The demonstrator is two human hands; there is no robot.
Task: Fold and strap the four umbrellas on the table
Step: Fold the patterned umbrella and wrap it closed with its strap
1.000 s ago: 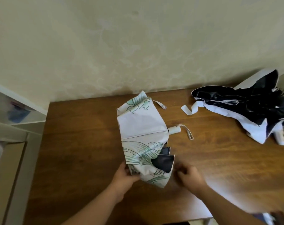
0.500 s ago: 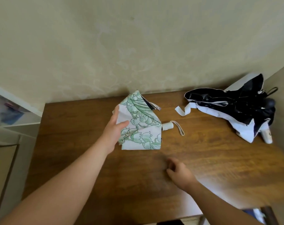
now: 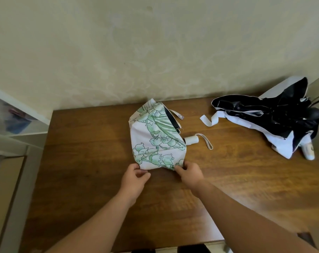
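Note:
A white umbrella with a green flower print (image 3: 155, 139) lies collapsed on the brown wooden table (image 3: 82, 161). Its white handle (image 3: 191, 139) and wrist loop stick out to the right, and its closing strap (image 3: 177, 115) lies loose at the far side. My left hand (image 3: 135, 179) pinches the near left corner of the canopy. The near right corner is pinched by my right hand (image 3: 188, 173). A black and white umbrella (image 3: 275, 119) lies crumpled at the far right, its white strap (image 3: 209, 120) trailing left.
A patterned beige wall rises right behind the table. White shelving (image 3: 14, 136) stands along the left side. The table's near edge runs under my forearms. A second white handle (image 3: 309, 152) pokes out below the black umbrella.
My left hand came back from the canopy's far left side to its near edge. My right hand moved off the bare table onto the near right corner. Both now pinch the fabric.

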